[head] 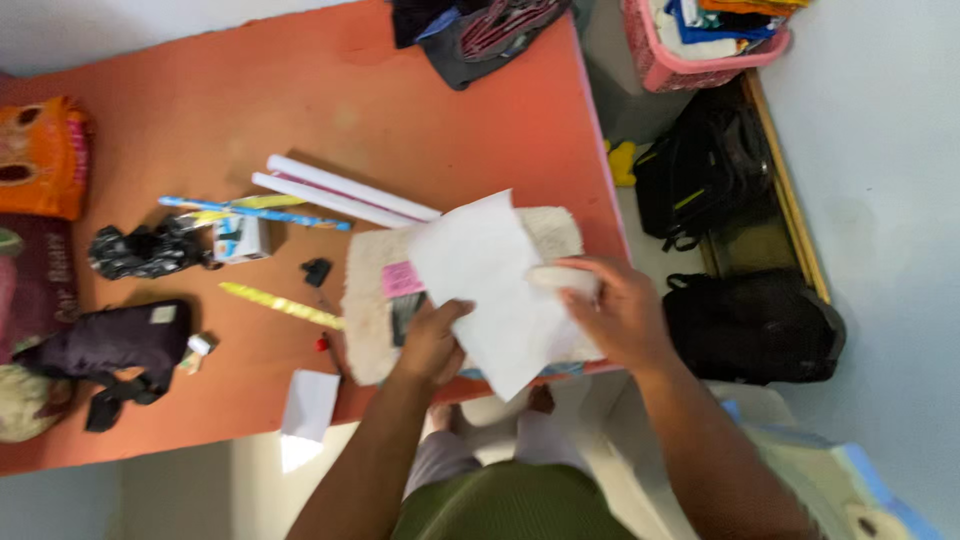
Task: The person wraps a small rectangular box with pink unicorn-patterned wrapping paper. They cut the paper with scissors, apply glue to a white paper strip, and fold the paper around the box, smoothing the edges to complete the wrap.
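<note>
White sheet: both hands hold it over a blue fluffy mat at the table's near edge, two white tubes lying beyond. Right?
Not quite. In the head view the mat is cream, not blue. The rest stands: left hand and right hand hold the white sheet over it at the near edge of the orange table, with the two white tubes lying beyond.
</note>
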